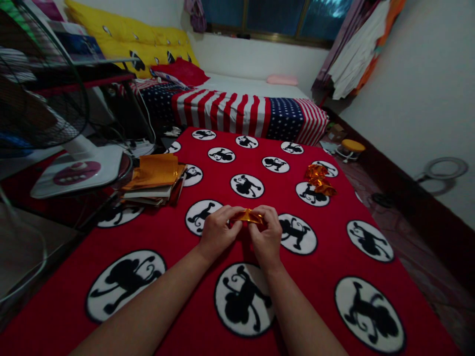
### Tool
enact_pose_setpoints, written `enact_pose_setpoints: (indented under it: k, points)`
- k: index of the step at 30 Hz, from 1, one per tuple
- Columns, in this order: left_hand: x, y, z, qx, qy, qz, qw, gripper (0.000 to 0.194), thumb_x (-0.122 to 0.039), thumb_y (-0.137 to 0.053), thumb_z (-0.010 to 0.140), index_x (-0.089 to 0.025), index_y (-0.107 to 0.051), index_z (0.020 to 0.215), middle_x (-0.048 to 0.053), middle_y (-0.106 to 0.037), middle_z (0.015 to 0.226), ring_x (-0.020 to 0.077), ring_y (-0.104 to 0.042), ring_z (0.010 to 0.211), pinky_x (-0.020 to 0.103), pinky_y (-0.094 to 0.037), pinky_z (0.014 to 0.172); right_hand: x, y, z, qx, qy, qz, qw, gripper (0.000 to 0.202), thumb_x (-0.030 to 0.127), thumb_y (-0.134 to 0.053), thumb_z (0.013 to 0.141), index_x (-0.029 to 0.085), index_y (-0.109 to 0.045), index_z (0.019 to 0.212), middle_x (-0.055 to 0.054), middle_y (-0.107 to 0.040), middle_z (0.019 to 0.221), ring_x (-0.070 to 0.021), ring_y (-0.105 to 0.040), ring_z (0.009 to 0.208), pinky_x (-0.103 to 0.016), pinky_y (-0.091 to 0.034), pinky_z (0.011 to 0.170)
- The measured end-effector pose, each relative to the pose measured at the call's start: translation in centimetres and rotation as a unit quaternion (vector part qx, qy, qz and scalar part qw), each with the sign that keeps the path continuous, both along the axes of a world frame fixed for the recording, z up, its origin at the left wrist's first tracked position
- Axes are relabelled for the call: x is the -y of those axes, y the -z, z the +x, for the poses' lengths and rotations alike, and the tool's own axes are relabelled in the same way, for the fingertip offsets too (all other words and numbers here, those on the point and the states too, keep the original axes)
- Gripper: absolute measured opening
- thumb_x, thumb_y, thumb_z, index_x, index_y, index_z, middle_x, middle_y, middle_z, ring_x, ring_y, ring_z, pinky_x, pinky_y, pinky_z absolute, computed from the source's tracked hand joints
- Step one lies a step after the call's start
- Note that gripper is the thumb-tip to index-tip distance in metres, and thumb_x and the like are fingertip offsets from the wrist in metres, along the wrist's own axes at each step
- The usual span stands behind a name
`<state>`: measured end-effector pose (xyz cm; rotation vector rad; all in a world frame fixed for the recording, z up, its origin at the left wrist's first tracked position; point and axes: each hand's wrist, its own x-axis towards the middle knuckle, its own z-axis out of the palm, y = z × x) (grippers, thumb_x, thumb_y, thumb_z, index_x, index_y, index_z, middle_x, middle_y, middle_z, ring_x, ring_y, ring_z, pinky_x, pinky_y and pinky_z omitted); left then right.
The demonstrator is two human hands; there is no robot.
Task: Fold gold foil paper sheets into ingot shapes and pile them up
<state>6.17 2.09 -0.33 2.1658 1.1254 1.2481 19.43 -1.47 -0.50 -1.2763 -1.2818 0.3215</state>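
A small piece of shiny gold foil [248, 216] is held between my two hands above the red cloth [174, 247] with its white circles and black figures. My left hand [220, 230] pinches the foil's left end, and my right hand [267, 230] grips its right end. Thumbs and fingers cover both ends of it. Farther back on the right of the cloth lie crumpled or folded gold foil pieces [319, 179]. To the left, orange-gold sheets [156, 170] rest on a stack of paler papers [148, 194].
At the left stand a fan [40, 89] and its white base [77, 170], beside a dark table [81, 79]. Behind the cloth is a bed with a striped and starred cover [237, 111]. A yellow stool [352, 146] stands on the right floor.
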Motion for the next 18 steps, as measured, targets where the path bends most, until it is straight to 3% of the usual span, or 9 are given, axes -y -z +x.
enact_pose_setpoints:
  k: [18]
  points:
    - [0.03, 0.16, 0.08, -0.021, -0.018, -0.014, 1.000, 0.027, -0.007, -0.060, 0.074, -0.023, -0.073, 0.093, 0.001, -0.072, 0.082, 0.0142, -0.065, 0.073, 0.025, -0.049, 0.068, -0.12, 0.54, 0.15, -0.042, -0.004, -0.033, 0.999, 0.018, 0.006, -0.054, 0.074, 0.020, -0.063, 0.082, -0.003, -0.060, 0.089, -0.0166, -0.060, 0.082, -0.029, -0.051, 0.072]
